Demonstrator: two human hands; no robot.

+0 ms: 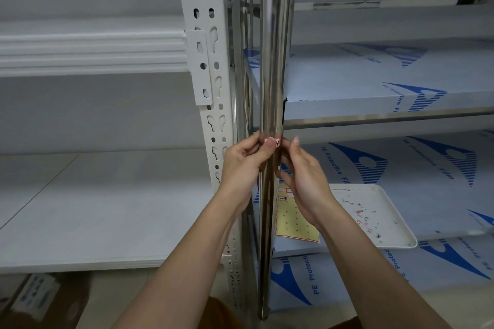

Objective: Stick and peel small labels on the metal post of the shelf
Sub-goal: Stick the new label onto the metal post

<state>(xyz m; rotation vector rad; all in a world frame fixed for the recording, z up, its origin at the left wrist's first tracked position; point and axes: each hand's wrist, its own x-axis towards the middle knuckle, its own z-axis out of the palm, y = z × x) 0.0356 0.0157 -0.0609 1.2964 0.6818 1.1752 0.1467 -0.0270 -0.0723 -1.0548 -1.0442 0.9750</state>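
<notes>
Pressing from both sides, the two hands meet on the post (pixel 274 61) about halfway down its visible run. The left hand (pixel 240 165) curls round the post from the left, its thumb laid across the label (pixel 275 141), a small white slip with a red edge and a dark handwritten mark. The right hand (pixel 302 173) comes in from the right, fingertips curled and pinching at the label's right end; whether that end is stuck down or lifted I cannot tell.

That label looks paper-thin, limp and nearly weightless, so it should crease or tear if pulled hard. A corner or the free short edge is the place to take it, with a nail under it and a slow pull along the curve. Polished steel is slick, so the glue ought to let go cleanly, but fingers will slide on it too.

Room is tight on the left, where the white slotted upright (pixel 205 74) stands just beside the post. On the right a shelf edge (pixel 387 117) meets the post just above the hands, while below it the bay is open. Down there lie a yellow label sheet (pixel 294 219) and a white tray (pixel 387 221) scattered with small scraps.
</notes>
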